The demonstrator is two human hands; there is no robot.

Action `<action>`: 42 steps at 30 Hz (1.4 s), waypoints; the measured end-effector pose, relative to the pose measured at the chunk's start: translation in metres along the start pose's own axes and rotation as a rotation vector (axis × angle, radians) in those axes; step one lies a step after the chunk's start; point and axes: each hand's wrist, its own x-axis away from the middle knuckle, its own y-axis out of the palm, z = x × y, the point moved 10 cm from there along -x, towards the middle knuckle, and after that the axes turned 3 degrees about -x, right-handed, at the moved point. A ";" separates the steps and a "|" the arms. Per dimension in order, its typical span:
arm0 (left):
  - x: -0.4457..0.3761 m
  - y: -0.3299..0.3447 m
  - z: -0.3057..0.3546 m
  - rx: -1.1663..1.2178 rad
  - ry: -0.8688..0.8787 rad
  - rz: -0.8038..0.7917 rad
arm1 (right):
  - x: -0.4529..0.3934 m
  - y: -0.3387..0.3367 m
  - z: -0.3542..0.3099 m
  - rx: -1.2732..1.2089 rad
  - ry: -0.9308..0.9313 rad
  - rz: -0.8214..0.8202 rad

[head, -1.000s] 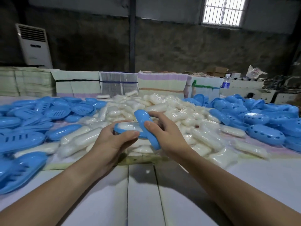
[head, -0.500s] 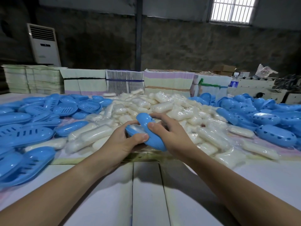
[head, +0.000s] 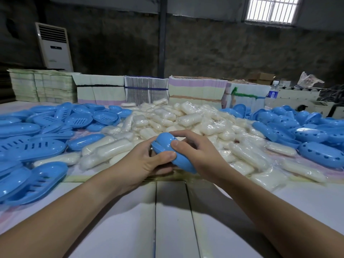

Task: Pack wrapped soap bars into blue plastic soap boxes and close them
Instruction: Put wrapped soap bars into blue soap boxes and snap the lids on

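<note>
Both my hands hold one blue plastic soap box [head: 168,146] just above the table's middle. My left hand [head: 143,162] grips its left and lower side, thumb pressed on the lid. My right hand [head: 195,153] curls over the lid from the right, fingers across its top. The lid lies almost down on the base, with only a thin seam showing at the left end; the soap inside is hidden. Behind the box spreads a big heap of wrapped white soap bars [head: 188,118].
Slotted blue trays and lids [head: 37,146] are piled at the left, perforated blue box halves [head: 314,135] at the right. Stacks of flat cartons [head: 195,90] line the far edge, with a water bottle [head: 272,92] beside them. White boards [head: 173,220] lie under my forearms.
The lid, open at an angle a second ago with the white soap showing in the base, has been pressed down over it. Both hands have drawn closer together around the box.
</note>
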 end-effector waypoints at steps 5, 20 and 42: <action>0.004 0.009 0.000 -0.026 -0.032 -0.085 | 0.002 0.001 -0.003 0.004 0.011 -0.013; 0.004 0.015 -0.005 0.143 -0.061 -0.132 | 0.002 0.002 -0.003 0.053 0.048 -0.043; 0.014 0.036 0.005 0.256 -0.073 -0.346 | 0.007 0.007 -0.008 0.007 0.037 -0.107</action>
